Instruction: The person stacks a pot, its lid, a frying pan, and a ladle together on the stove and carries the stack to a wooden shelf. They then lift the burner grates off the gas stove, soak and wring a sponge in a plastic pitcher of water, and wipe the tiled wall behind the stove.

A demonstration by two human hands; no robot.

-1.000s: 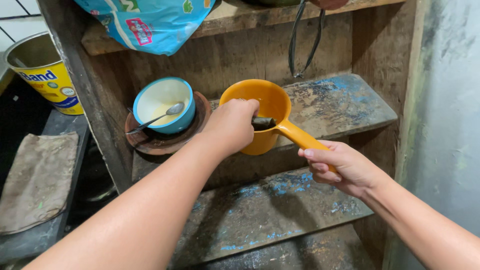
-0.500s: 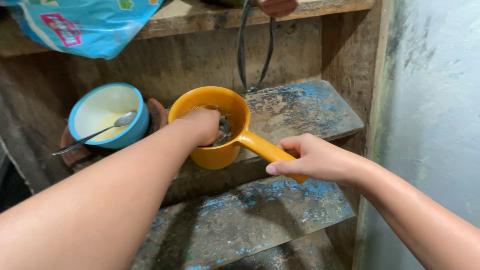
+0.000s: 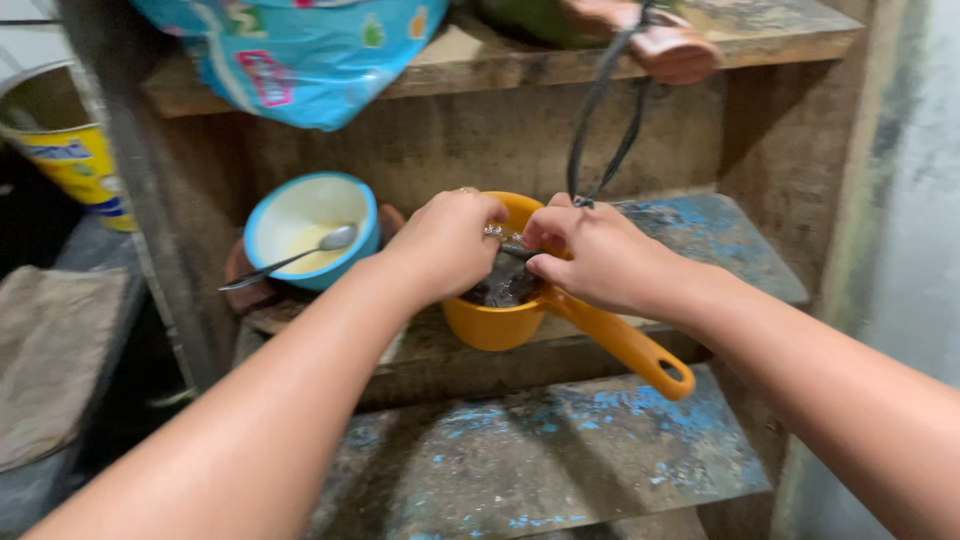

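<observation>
where a worn wooden shelf [image 3: 700, 235] with flaking blue paint runs across the middle of the view, an orange plastic dipper [image 3: 500, 320] is seen standing upright on it, its long handle stretched toward the lower right and out past the shelf edge. both hands are met over the dipper's open mouth. the left hand [image 3: 445, 245] is curled over the near left part of the rim, fingers bent down into the cup. the right hand [image 3: 590, 250] is closed just beside it on the right, its fingertips pinched on something small, dark and wet [image 3: 505, 280] that lies inside the cup; what that thing is cannot be told. the two hands are nearly touching, and the cup is mostly hidden beneath them, while the handle is left free of both.

to the left on the same shelf, a light blue bowl [image 3: 270, 215] is set on a brown saucer [image 3: 240, 280], with a metal spoon [image 3: 290, 255] rested in it. a blue printed bag [image 3: 300, 60] is kept on the shelf above, and a dark cord [image 3: 600, 120] hangs down behind the hands. a yellow tin [image 3: 70, 165] is seen at the far left, and a lower blue-flecked board [image 3: 560, 450] below.
</observation>
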